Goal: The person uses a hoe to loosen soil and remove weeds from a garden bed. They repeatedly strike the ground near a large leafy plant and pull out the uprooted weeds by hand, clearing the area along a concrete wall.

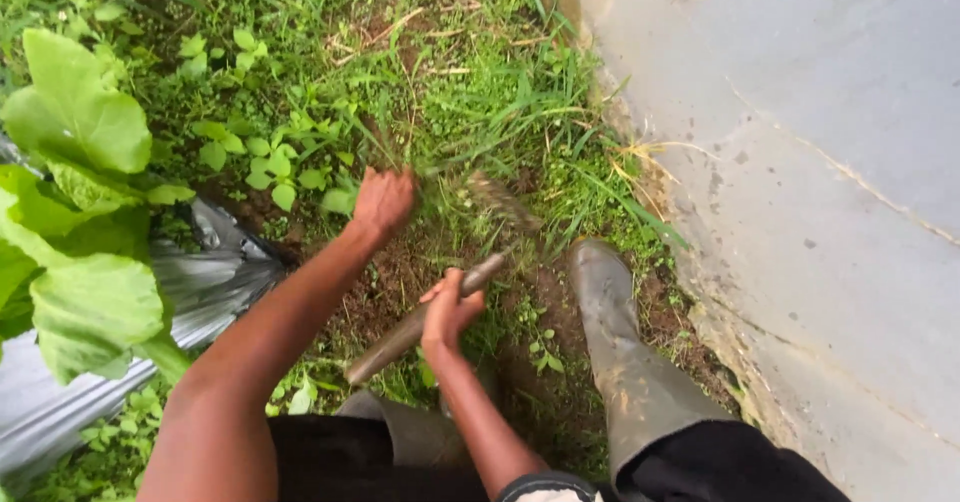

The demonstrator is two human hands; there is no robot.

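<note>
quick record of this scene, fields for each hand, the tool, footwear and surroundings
left hand: left hand closed on a tuft of grass
right hand: right hand grips the wooden handle of a hand tool
tool head: blurred head near the grass base
footwear: muddy rubber boot on soil
surroundings: grey wall at right, big leafy plant, plastic sheet at left

Both arms are bare from the lower edge of the frame up to the hands, with no sleeves, gloves, watch or rings showing on the left hand or the right hand; black shorts cover the thighs at the bottom centre and lower right; tall grey-green rubber boots, dull and smeared with mud, rise to just below the knees.
</note>
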